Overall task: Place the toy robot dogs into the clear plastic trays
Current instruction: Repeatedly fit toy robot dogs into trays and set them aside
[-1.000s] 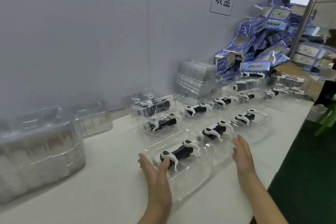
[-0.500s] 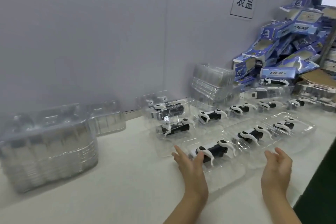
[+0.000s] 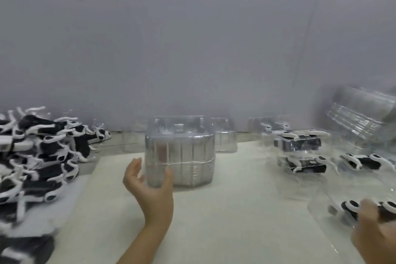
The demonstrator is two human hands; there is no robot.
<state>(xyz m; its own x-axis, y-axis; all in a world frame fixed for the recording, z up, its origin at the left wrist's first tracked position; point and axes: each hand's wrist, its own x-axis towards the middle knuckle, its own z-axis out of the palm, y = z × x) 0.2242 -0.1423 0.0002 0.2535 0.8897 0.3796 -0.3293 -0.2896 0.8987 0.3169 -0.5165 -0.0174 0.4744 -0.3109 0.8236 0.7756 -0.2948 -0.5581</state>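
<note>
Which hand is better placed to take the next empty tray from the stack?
Left, likely. The left hand is open right at the tray stack; the right hand is far off by a filled tray.

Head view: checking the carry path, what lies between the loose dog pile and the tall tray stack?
In the head view, only the left hand, cupped at a corner of the tray stack; otherwise bare table up to the dog pile.

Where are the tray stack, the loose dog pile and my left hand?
tray stack [image 3: 180, 156], head view, on its front wall.
loose dog pile [image 3: 49, 149], head view, on a black body.
left hand [image 3: 150, 188], head view, on the palm.
</note>
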